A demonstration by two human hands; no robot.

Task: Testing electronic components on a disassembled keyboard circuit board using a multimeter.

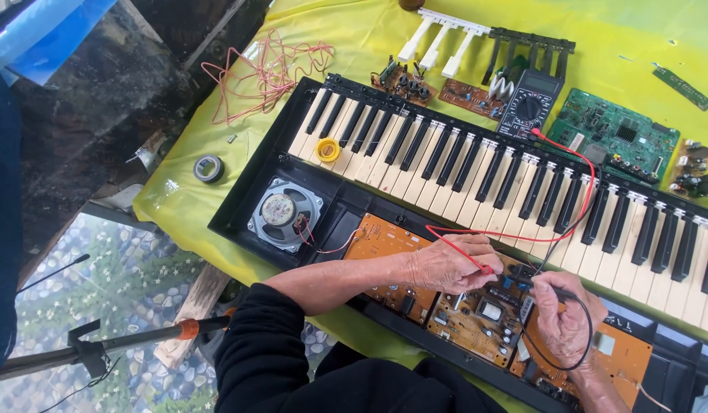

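Pinching the red probe (pixel 485 268) in our left hand (pixel 449 264) and the black probe (pixel 528 286) in our right hand (pixel 562 317), we touch both tips to the brown board (pixel 476 317) at lower centre. Their leads run up to the meter (pixel 528 103), parked beyond the keys (pixel 476 164) where we can read it.

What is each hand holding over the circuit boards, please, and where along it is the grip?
The left hand pinches the red probe near its tip; the right hand pinches the black probe the same way, both over the brown circuit board.
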